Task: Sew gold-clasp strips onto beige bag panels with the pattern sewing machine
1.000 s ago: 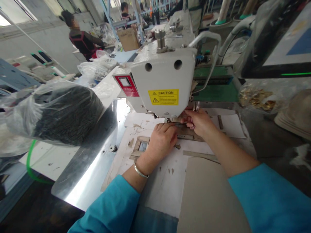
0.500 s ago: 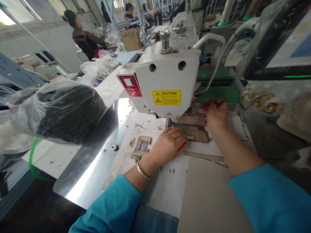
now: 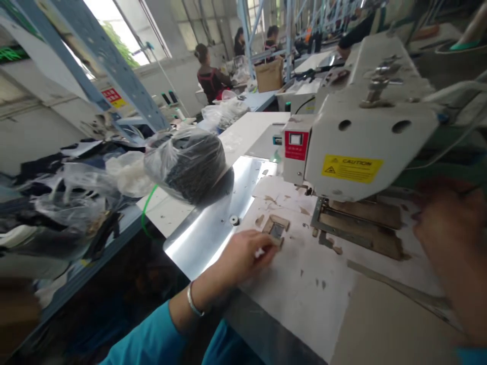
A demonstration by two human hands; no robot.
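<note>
My left hand (image 3: 249,253) is beside a small tan frame (image 3: 274,229) with a dark window, on the paper-covered plate. Its thumb and fingers are curled into a pinch at the frame's near corner; whatever is between the fingertips cannot be made out. My right hand (image 3: 451,218), smeared by motion, is at the right edge, right of the long metal clamp frame (image 3: 361,233) with brown strips. A thin dark tool (image 3: 474,190) pokes out from its fingers. Above the clamp stands the white sewing machine head (image 3: 350,137) with a yellow caution label.
A clear bag of dark pieces (image 3: 186,165) sits left on the shiny metal plate (image 3: 213,218). A grey-brown board (image 3: 384,324) lies at the front right. Plastic bags (image 3: 76,203) crowd the far left. Co-workers (image 3: 211,76) sit at the back.
The view has swung left. My left hand has moved from the clamp frame to the small tan frame. My right hand has stayed right of the clamp and is now blurred.
</note>
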